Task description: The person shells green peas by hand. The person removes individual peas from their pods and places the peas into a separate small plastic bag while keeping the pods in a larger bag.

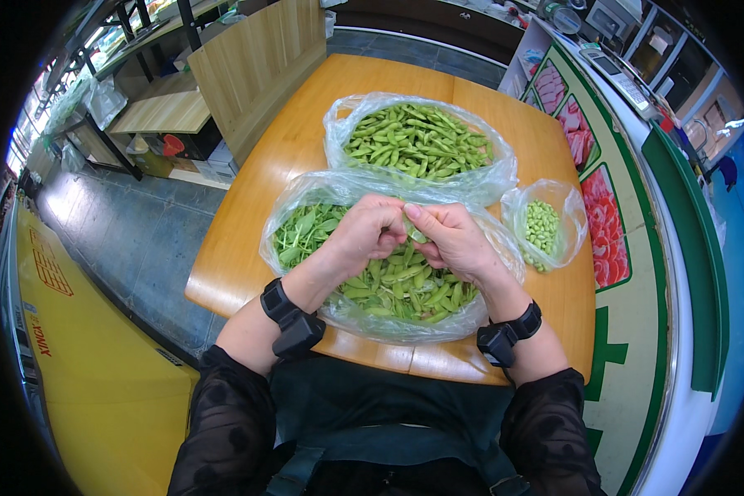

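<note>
My left hand (372, 230) and my right hand (449, 235) meet over the near plastic bag, fingertips pinching a green edamame pod (415, 232), mostly hidden by the fingers. Under them, the open clear bag (409, 332) holds leafy green stems (304, 232) at its left and loose green pods (403, 288) nearer me. Behind it, a second clear bag (502, 152) is full of edamame pods (418, 139). A smaller clear bag (573, 223) at the right holds shelled green beans (540, 226).
The bags rest on a wooden table (242, 248) with rounded corners. A white-edged counter (642, 248) with meat pictures borders its right side. At the left stand a wooden panel (260, 68), shelving (161, 102) and a yellow cabinet (99, 347).
</note>
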`<state>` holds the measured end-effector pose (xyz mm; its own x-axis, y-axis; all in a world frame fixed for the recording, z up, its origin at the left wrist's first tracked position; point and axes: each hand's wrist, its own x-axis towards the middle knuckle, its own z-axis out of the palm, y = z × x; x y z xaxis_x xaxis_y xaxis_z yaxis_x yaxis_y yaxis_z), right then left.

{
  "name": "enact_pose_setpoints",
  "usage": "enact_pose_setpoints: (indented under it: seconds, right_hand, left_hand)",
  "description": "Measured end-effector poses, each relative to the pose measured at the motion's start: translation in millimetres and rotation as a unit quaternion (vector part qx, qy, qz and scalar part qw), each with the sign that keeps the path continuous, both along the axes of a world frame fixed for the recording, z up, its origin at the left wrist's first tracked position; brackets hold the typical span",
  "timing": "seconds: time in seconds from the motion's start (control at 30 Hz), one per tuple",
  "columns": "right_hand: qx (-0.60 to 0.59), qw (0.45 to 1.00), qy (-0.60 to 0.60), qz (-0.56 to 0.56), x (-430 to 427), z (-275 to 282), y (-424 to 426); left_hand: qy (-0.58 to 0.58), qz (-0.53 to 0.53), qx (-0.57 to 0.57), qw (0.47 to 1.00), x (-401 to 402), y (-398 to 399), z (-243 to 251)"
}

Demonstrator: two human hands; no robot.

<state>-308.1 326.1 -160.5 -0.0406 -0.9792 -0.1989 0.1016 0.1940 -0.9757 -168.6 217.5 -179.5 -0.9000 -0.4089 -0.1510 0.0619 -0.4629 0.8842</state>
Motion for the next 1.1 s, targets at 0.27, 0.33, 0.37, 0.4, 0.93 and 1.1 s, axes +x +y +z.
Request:
enact_pose_setpoints:
  seconds: [0.27,0.33,0.37,0.4,0.93,1.1]
  right_hand:
    - [-0.017,0.999,-0.042,-0.006,2,-3,0]
    - [0.013,1.000,-0.019,0.012,-4,5,2]
    - [0.043,0.998,0.003,0.034,-9,10,3]
    - [0.044,0.999,0.004,0.032,-14,16,5]
    - [-0.018,0.944,0.323,0.065,-68,38,25]
    - [-0.054,0.917,0.386,-0.086,-78,37,21]
  left_hand:
    - [0.013,0.058,0.015,0.998,-2,1,1]
    - [0.010,0.063,0.006,0.998,-3,-1,1]
    - [0.011,0.059,0.006,0.998,-3,-2,0]
    - [0.005,0.050,-0.014,0.999,-2,-3,-1]
    - [0.045,0.077,-0.009,0.996,-2,-2,-2]
    - [0.111,0.073,0.038,0.990,-1,-4,1]
